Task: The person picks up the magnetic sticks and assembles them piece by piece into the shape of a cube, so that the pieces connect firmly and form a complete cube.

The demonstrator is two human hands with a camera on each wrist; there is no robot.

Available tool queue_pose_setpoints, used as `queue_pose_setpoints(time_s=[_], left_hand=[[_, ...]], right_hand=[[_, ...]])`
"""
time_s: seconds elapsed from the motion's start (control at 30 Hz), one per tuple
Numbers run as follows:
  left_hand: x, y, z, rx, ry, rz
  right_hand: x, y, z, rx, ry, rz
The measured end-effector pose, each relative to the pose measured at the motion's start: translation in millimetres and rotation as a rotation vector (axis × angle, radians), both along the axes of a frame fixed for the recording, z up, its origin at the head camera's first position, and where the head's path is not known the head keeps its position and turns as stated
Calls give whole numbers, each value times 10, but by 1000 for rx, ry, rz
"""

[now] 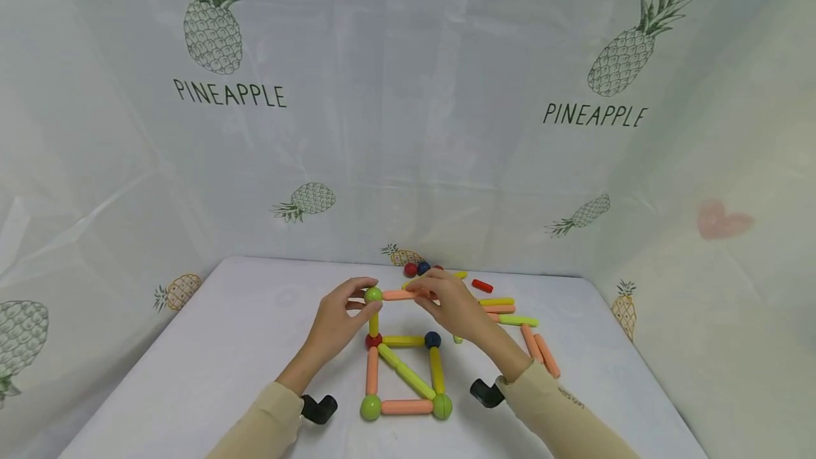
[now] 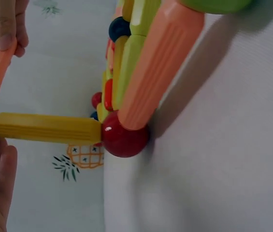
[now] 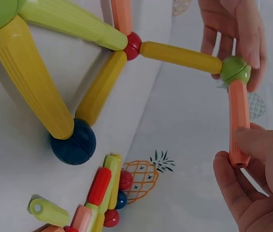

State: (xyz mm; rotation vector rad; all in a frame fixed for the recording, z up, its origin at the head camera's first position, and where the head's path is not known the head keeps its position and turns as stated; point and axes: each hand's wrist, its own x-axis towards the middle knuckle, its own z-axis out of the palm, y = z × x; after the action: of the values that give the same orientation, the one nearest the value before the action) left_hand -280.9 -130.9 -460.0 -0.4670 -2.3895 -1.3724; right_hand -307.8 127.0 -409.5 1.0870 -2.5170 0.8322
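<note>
My left hand (image 1: 339, 314) grips a green ball (image 1: 373, 295) between thumb and fingers. That ball sits atop a yellow rod (image 1: 374, 324) rising from a red ball (image 1: 373, 341). With thumb and fingers my right hand (image 1: 451, 303) pinches a salmon rod (image 3: 239, 121) near its free end; the other end meets the green ball. Below lies a square frame of yellow and salmon rods, with a blue ball (image 1: 433, 340), the red ball and green balls (image 1: 370, 407) at its corners. Light-green rods (image 1: 406, 372) cross it diagonally.
Loose salmon rods (image 1: 540, 353) lie to the right on the white table (image 1: 255, 331). Behind the right hand are more loose rods, a short red piece (image 1: 482, 286), and red and blue balls (image 1: 423, 269). A pineapple-print cloth (image 1: 414, 147) hangs behind.
</note>
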Motion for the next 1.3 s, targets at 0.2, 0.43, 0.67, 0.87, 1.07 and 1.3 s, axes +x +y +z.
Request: queue_pose_setpoints(time_s=[0.2, 0.43, 0.67, 0.87, 1.07, 1.3], left_hand=[[-95, 53, 84, -125, 62, -15], [-139, 61, 104, -192, 97, 3], [-113, 104, 97, -150, 79, 38], [-120, 105, 61, -124, 80, 65], [-139, 83, 21, -116, 53, 78], [-150, 93, 13, -116, 40, 78]], right_hand=[[1, 11, -23, -23, -33, -1], [-23, 10, -12, -21, 2, 17], [-106, 306, -52, -45, -81, -21], [-237, 871, -259, -6, -133, -259], [-350, 1328, -555, 84, -222, -369], [-405, 1453, -690, 130, -245, -383]])
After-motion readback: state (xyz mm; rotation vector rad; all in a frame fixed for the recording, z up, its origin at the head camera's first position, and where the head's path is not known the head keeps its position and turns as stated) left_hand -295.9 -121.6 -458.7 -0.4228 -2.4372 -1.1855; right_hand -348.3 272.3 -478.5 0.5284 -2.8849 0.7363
